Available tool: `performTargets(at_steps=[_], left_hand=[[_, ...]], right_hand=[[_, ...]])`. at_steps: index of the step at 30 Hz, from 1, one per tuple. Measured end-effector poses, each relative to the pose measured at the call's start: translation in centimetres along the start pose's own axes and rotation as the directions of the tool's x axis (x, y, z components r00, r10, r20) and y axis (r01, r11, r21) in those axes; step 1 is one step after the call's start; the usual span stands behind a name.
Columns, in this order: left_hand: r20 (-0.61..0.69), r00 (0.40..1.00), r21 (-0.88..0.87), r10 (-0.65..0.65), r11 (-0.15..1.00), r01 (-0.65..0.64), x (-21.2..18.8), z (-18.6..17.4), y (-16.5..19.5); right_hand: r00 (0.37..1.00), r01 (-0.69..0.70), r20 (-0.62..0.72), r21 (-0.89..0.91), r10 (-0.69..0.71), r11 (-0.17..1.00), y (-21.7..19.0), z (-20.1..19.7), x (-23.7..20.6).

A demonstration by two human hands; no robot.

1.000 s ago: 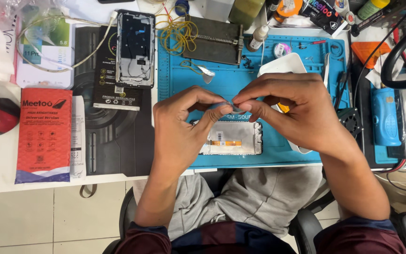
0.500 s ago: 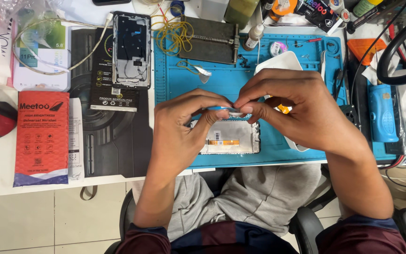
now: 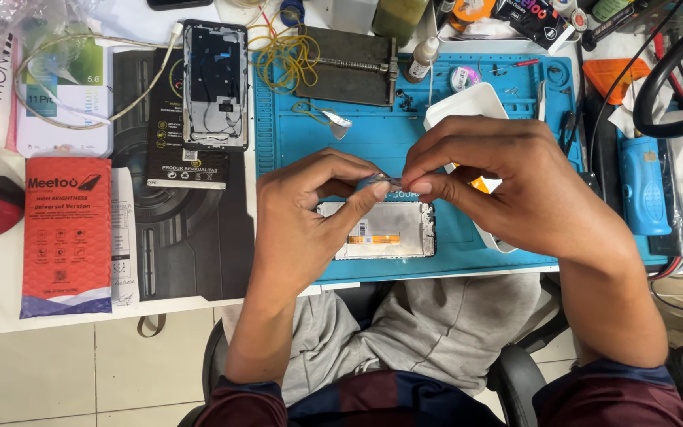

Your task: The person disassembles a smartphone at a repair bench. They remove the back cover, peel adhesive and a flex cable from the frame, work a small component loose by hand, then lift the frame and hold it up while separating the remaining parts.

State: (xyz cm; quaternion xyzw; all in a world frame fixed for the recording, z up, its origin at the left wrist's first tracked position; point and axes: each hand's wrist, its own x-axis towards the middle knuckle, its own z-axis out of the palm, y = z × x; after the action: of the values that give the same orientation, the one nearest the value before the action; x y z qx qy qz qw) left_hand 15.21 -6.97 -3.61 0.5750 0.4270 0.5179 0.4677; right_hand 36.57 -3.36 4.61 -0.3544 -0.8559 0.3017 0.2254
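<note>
**Fingertips pinch a small part above a phone frame**

Fingertips of both hands meet over the blue work mat (image 3: 357, 142). The left hand (image 3: 310, 213) and the right hand (image 3: 515, 190) are each closed to a fine pinch, thumb against forefinger, and between them they hold a small thin part (image 3: 383, 181), greyish-blue, too small to identify further. The part runs left to right, from one pinch to the other, so each hand has one end; neither is nearer than the other.

Directly below the fingertips, toward the person's body, a silver phone frame (image 3: 389, 233) lies flat on the mat, its long axis also running left to right, parallel to the pinched part. Whether the part touches the frame cannot be told; it appears to sit just above the frame's far edge.

Beyond the left hand lies a second opened phone (image 3: 215, 83), long axis pointing away from the person. A white tray (image 3: 468, 103) shows past the right hand's knuckles. A red packet (image 3: 67, 233) lies well apart, out to the left.
</note>
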Motion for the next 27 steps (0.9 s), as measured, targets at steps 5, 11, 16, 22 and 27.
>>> performTargets(at_steps=[5,11,16,22,27], left_hand=[[-0.006,0.994,0.062,0.105,0.993,-0.105,-0.1,0.1,0.2],[0.013,0.991,0.152,0.132,0.979,-0.133,-0.1,0.3,0.6],[0.000,0.996,0.147,0.090,0.985,-0.089,0.0,0.4,0.6],[-0.016,0.989,0.155,0.145,0.978,-0.141,0.1,0.6,0.5],[-0.019,0.979,0.203,0.201,0.960,-0.193,0.1,0.7,0.6]], right_hand=[[0.999,-0.032,0.030,0.025,0.032,0.999,-0.1,-0.4,0.1],[0.997,0.012,0.078,0.006,-0.013,1.000,0.2,-1.1,0.5],[0.988,-0.031,0.151,0.052,0.022,0.998,0.4,-1.7,1.1],[0.971,-0.107,0.215,-0.017,0.108,0.994,0.0,-2.2,1.9],[0.972,-0.096,0.210,-0.071,0.109,0.993,-0.4,-2.4,2.4]])
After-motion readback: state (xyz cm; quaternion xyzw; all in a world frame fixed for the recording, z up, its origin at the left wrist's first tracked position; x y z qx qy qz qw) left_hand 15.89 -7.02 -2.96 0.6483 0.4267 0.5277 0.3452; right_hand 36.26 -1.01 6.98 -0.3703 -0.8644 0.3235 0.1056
